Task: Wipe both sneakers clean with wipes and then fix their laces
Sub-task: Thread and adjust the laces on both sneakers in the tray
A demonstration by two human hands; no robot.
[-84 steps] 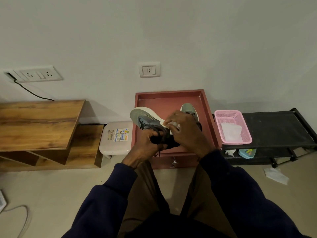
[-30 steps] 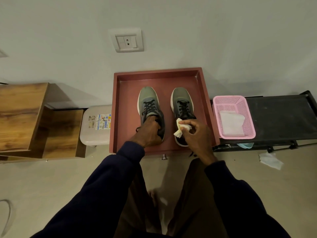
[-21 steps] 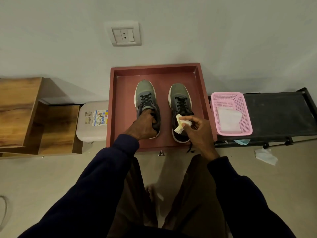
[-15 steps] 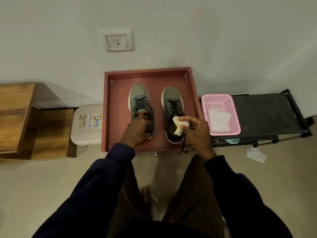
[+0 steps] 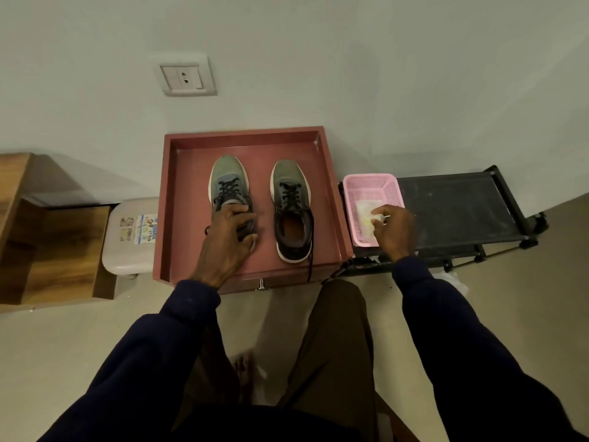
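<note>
Two grey-green sneakers with black laces stand side by side, toes to the wall, in a red tray (image 5: 328, 199). My left hand (image 5: 230, 240) grips the heel collar of the left sneaker (image 5: 227, 180). The right sneaker (image 5: 291, 199) stands free, and one loose lace trails over the tray's front edge. My right hand (image 5: 392, 231) is over the pink basket (image 5: 371, 181), its fingertips pinching a white wipe (image 5: 366, 218) among the wipes lying there.
The basket sits on a low black rack (image 5: 462, 208) to the right. A white lidded box (image 5: 132, 234) and a wooden shelf unit (image 5: 54, 250) stand left of the tray. A crumpled wipe (image 5: 454, 279) lies on the floor under the rack.
My right hand has moved from in front of the right sneaker to the pink basket on the right. My left hand has stayed on the left sneaker.
</note>
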